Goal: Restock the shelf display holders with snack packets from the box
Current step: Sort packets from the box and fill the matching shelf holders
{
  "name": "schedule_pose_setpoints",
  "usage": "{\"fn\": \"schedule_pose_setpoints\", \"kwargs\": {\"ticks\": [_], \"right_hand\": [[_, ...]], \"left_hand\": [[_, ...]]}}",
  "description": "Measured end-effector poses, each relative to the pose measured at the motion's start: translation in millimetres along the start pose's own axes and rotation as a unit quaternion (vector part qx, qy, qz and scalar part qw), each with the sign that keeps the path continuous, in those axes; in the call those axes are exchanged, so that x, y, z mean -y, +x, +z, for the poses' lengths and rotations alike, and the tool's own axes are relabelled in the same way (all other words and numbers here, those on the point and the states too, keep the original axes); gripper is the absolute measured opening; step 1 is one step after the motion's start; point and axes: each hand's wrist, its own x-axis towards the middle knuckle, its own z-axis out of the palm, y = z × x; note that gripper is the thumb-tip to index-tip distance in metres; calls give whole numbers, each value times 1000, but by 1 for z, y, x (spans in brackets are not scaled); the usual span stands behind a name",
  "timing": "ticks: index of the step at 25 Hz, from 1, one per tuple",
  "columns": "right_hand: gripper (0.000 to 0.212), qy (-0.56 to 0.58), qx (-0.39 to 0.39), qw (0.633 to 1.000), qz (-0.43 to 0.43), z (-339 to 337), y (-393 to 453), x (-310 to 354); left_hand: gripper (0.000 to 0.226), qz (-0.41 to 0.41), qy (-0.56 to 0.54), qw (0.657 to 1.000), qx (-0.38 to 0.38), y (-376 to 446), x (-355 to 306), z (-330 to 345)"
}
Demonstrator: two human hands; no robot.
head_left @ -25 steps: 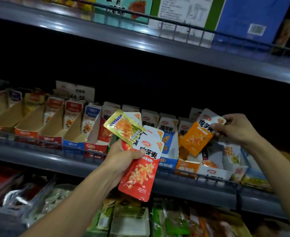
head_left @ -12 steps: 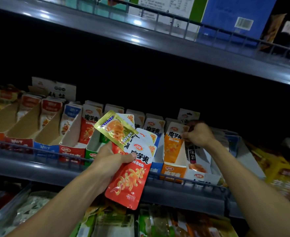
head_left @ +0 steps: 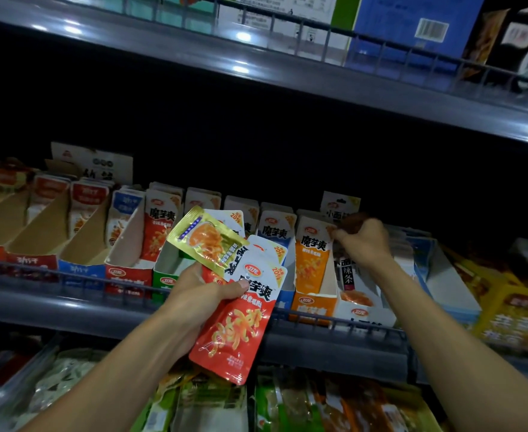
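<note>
- The left hand (head_left: 200,294), just left of centre in the lower half of the frame, grips a fanned bundle of snack packets: thumb across the front, fingers curled behind. It looks like a ready supply kept close to the shelf while the other hand does the sorting.
- The red packet (head_left: 234,332) hangs lowest from that grip, tilted to the lower right; a gold packet (head_left: 208,240) sticks up and to the left on top of the fan, with white-topped packets between them. The fan probably lets each flavour be read and picked out singly.
- The left forearm rises from the lower left of the frame, wrist roughly straight, holding the bundle in front of the shelf rail and touching no holder.
- The right hand (head_left: 362,241), right of centre, has its fingers curled and pinching at the upper right corner of the orange packet (head_left: 314,260), which stands upright at the front of the orange holder (head_left: 312,307). My reading is that it is seating or squaring the packet in its matching slot.
- The right arm comes in from the lower right, wrist bent down over the holders.
- Outward along the middle shelf (head_left: 69,310), a row of cardboard holders runs to the left edge; the brown holders (head_left: 38,235) at far left look only partly filled.
- The supply box is not in view.
</note>
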Motion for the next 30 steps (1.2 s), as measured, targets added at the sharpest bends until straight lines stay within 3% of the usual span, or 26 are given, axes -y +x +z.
{"fn": "schedule_pose_setpoints", "kwargs": {"ticks": [2,3,7,11,15,19,24,27,30], "right_hand": [[12,41,-33,998,-28,-4,-17,13],[14,61,-5,997,-39,-5,-30,24],[42,66,251,966,-15,8,-95,67],[36,139,349,926,34,24,-120,85],[19,134,337,932,0,19,-114,97],[19,166,265,949,-33,14,-97,110],[14,204,325,923,-32,42,-105,137],[10,220,301,927,-31,51,-107,142],[11,231,247,941,-14,53,-103,140]], "left_hand": [[36,3,-1,1000,-7,-3,1,0],[36,3,2,1000,-9,-4,1,1],[35,11,15,1000,-15,-12,0,-4],[15,24,-17,999,-25,-19,-4,-15],[16,21,-3,999,-26,-17,-5,-44],[23,-22,55,995,74,-32,-13,-81],[32,-59,72,983,159,-42,-18,-106],[30,-33,54,988,138,-42,-17,-118],[26,-3,32,997,67,-41,-13,-128]]}}
